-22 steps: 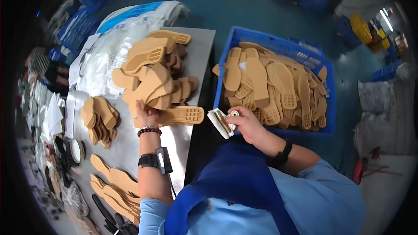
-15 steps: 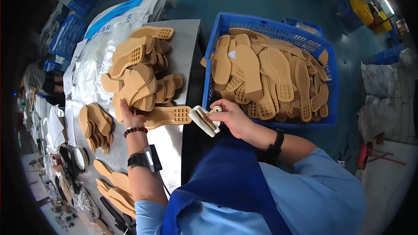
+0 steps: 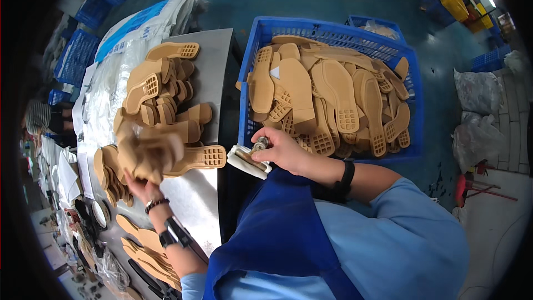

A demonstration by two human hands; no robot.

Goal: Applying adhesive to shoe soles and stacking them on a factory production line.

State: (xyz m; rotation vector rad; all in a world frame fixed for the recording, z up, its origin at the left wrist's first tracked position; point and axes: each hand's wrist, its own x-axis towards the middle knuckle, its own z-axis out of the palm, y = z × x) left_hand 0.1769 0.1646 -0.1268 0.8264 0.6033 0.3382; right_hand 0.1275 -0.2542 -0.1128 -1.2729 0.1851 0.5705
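My left hand (image 3: 145, 190) grips several tan shoe soles (image 3: 147, 153), blurred by motion, above the metal table. A flat sole (image 3: 202, 158) with a gridded heel lies just right of them, its heel at the table edge. In my right hand (image 3: 283, 151) is a metal tool (image 3: 259, 145) with a round knob; a white cloth-like pad (image 3: 247, 164) sits at its lower end. The tool's exact kind is not clear. A heap of tan soles (image 3: 145, 91) covers the table's far part. Another small pile of soles (image 3: 108, 175) lies left of my left hand.
A blue plastic crate (image 3: 416, 105) full of tan soles stands right of the metal table (image 3: 214, 66). More soles (image 3: 150, 250) lie near my left forearm. Clear plastic bags (image 3: 105, 100) line the table's left side. Another person (image 3: 47, 116) is at far left.
My left hand has moved left and nearer, lifting several soles off the heap. My right hand, still gripping the tool, has shifted slightly left in view and tilted it.
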